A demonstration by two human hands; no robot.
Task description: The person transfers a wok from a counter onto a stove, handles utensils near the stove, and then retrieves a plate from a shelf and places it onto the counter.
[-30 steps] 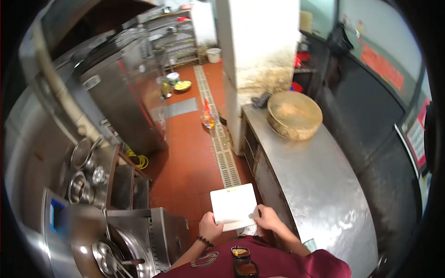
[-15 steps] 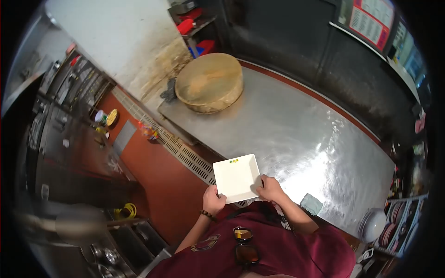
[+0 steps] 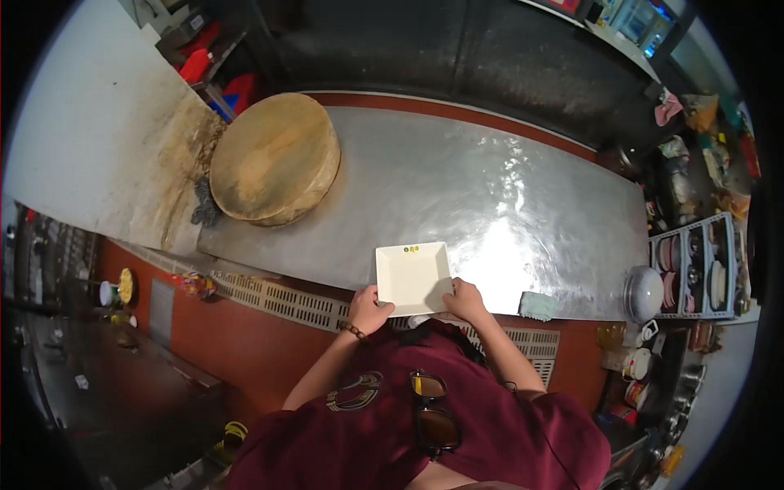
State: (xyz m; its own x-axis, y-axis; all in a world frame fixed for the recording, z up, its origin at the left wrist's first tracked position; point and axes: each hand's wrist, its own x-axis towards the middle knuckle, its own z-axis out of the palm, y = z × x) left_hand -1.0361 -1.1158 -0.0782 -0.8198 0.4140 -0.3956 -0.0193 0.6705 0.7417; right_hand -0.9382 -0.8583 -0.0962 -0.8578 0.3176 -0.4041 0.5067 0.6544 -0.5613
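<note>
A square white plate (image 3: 413, 276) with raised sides and small green and yellow marks on its far rim is held in front of my chest. My left hand (image 3: 369, 311) grips its near left corner, thumb on top. At the near right corner my right hand (image 3: 465, 300) is closed on the same plate. Its inside holds nothing. The plate is over the near edge of a metal table (image 3: 392, 171); whether it touches the table I cannot tell. To the right of my right hand lies a folded pale green cloth (image 3: 537, 306).
A thick round wooden chopping block (image 3: 273, 159) stands on the table's left end, a dark crumpled cloth (image 3: 206, 204) beside it. At the right end are stacked pale bowls or plates (image 3: 643, 294) and a grey rack (image 3: 694, 269) of dishes. A floor grate (image 3: 278, 298) runs below the table.
My view has turned to the right, so the table now lies more level across it and the dish rack shows more fully. Both hands keep hold of the plate, which has straightened in view.
</note>
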